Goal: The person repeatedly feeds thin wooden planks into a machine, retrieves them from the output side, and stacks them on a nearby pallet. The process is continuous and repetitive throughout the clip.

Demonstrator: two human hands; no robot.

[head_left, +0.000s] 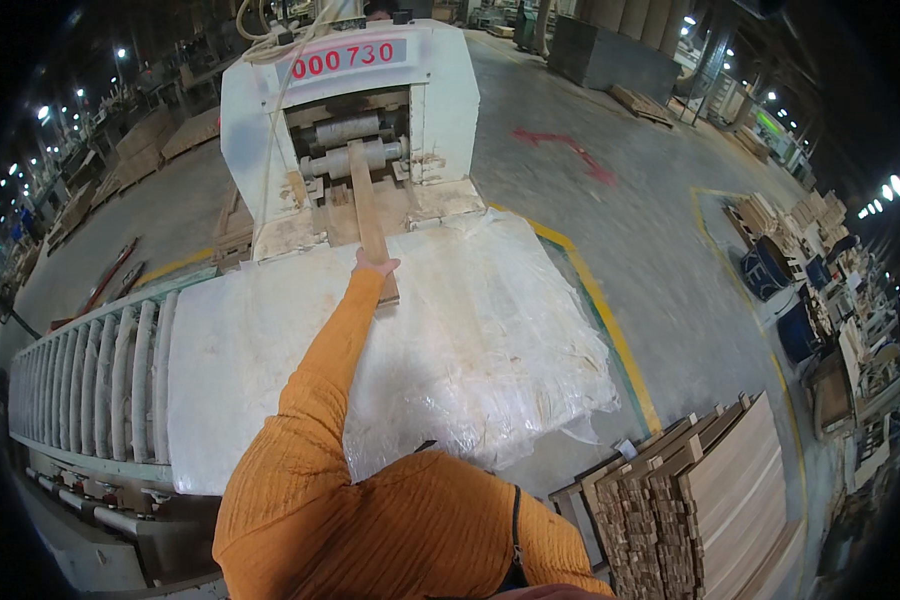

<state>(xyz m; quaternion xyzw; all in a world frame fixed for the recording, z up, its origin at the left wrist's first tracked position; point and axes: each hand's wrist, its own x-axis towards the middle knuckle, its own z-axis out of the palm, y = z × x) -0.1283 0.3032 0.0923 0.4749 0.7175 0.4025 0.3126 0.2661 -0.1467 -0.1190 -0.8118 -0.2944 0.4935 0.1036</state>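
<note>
My left hand (374,263) is stretched forward in an orange sleeve and closed around a long, narrow wooden board (369,215) near its close end. The board points away from me into the opening of a white machine (446,90). Its far end lies at a pair of metal rollers (370,157) inside. Below the board spreads a table covered in whitish plastic sheeting (470,330). My right arm hangs low at the bottom edge, and its hand is out of the picture.
A roller conveyor (120,380) adjoins the table on the left. At the lower right stands a stack of wooden boards (660,530). Yellow floor lines (610,335) run along the table's right side. Dark blue bins (765,268) and wood piles stand farther right.
</note>
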